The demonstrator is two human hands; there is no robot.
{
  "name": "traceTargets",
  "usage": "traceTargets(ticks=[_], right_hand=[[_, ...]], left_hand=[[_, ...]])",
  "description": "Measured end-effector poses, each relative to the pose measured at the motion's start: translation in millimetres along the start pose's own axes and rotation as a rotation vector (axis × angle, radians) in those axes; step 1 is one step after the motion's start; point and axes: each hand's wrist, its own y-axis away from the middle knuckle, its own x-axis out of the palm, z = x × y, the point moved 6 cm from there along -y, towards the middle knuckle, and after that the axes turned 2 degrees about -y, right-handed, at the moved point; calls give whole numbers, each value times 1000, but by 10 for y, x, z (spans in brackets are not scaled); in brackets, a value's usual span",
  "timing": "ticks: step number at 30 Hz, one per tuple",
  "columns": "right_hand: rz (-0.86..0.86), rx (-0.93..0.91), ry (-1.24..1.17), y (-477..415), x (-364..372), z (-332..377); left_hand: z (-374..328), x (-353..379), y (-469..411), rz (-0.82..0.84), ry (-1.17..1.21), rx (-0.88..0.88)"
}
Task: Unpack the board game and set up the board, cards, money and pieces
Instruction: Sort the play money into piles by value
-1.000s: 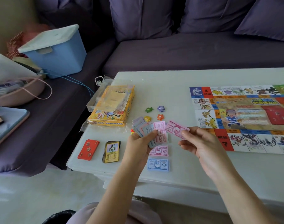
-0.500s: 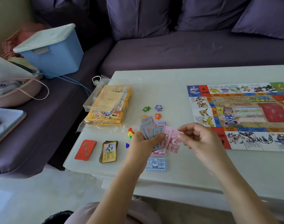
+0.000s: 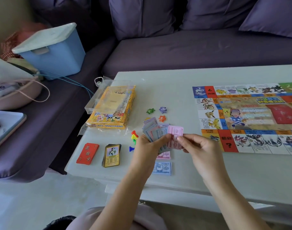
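Tabletop (image 3: 166, 97): money fan (image 3: 156, 132) gripped in left hand (image 3: 146, 146), pink note (image 3: 176, 131) pinched in right hand (image 3: 200, 148).

A home living room: purple sofa (image 3: 191, 52) with cushions behind a low white table (image 3: 158, 90).

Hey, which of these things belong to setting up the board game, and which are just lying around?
For the game: board, game box, red card deck, yellow card deck, star tokens, pawns, pink note pile, blue note pile, fan of notes gripped in the left hand, pink note pinched by the right hand.
Lying about: blue bin, pink bag, sofa cushions.
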Motion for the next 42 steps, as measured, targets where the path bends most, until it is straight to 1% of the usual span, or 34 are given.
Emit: traceTargets(ticks=[3, 5, 7, 9, 12, 13, 15, 17, 19, 23, 26, 30, 35, 39, 42], right_hand=[[-8, 5, 18, -25, 36, -5], [24, -2, 66, -124, 28, 53], [140, 6, 138, -249, 55, 132], [307, 18, 274, -363, 128, 192], [520, -38, 548, -506, 301, 241], [583, -46, 603, -535, 377, 242], [703, -33, 663, -552, 533, 208], [779, -17, 705, -544, 655, 142], [796, -14, 741, -545, 721, 64], [763, -63, 825, -550, 752, -22], [747, -120, 853, -529, 754, -14], [686, -206, 923, -521, 694, 93], [750, -274, 1114, -400, 676, 31], [736, -215, 1097, -360, 587, -55], [733, -234, 1062, -321, 583, -67]], left_hand=[[-50, -32, 1, 8, -12, 1], [-103, -136, -15, -3, 5, -12], [-173, -334, -20, -54, -12, -39], [-208, -533, -13, -79, -55, -83], [-187, -680, 30, -63, -134, -167], [-166, -695, 43, -56, -182, -196], [-124, -700, 58, -40, -259, -246], [-101, -694, 65, -32, -292, -278], [-98, -688, 68, -35, -330, -296], [-101, -660, 73, -23, -387, -294], [-96, -669, 73, -27, -396, -304], [-101, -691, 83, -37, -403, -319], [-110, -683, 103, -39, -415, -320], [-111, -662, 110, -36, -419, -322], [-108, -650, 118, -30, -431, -326]])
